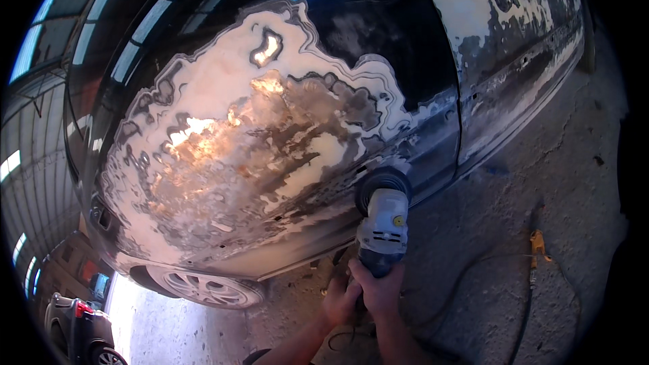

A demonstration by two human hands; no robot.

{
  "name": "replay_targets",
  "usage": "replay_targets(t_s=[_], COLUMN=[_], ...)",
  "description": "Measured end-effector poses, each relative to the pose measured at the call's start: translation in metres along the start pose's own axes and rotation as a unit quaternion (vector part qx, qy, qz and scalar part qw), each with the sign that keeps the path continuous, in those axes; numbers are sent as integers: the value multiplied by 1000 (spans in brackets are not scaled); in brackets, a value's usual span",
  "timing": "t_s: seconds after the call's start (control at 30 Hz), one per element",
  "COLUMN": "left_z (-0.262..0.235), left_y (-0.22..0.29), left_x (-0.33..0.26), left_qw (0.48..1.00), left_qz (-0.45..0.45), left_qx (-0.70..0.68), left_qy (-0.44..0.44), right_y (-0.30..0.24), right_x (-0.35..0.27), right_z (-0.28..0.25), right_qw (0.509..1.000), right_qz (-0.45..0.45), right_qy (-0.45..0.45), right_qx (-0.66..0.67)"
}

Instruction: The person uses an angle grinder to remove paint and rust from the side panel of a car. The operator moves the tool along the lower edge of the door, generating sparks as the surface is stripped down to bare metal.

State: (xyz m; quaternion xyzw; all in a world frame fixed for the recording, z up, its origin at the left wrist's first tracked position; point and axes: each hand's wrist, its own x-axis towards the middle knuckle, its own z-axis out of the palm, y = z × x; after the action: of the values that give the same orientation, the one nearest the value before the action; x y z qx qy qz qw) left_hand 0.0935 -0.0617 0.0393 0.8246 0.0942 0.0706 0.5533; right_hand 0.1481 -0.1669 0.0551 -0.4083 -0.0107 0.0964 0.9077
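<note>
A rotary sander (382, 230) with a pale grey body and a dark rear end is in my hands. Its round dark pad (382, 188) is against or very near the lower part of a dark car door (378, 20). My right hand (380, 288) wraps around the rear of the tool. Just to its left, my left hand (341, 303) is closed at the tool's lower end, its fingers partly hidden. The door carries a broad sanded patch (216, 88) with layered rings of pale filler, grey primer and bare shiny metal.
A second sanded panel (466, 0) continues to the upper right. The car's wheel (209, 287) is at lower left. An orange cord connector (537, 247) with dark cable (526, 318) lies on the rough concrete floor (466, 230). Another dark car (78, 331) stands beyond, at far left.
</note>
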Motion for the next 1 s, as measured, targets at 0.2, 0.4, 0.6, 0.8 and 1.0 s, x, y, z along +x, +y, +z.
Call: replay_targets(t_s=[0.2,0.4,0.6,0.8,1.0], left_z=[0,-5,5,12,8], left_y=[-2,-2,21,18,6], left_x=[-2,2,5,8,10], left_qw=[999,994,999,998,998], left_qz=[-24,-56,-9,16,21], left_qx=[-32,93,41,26,51], left_qy=[27,31,24,46,40], right_y=[-3,-8,-15,-14,-23], right_x=[0,5,6,11,10], right_z=[5,0,2,-3,-1], right_qw=[999,999,998,999,997], right_qz=[-15,-33,-33,-13,-44], right_qy=[-5,-16,-16,1,7], right_qx=[31,-21,55,30,58])
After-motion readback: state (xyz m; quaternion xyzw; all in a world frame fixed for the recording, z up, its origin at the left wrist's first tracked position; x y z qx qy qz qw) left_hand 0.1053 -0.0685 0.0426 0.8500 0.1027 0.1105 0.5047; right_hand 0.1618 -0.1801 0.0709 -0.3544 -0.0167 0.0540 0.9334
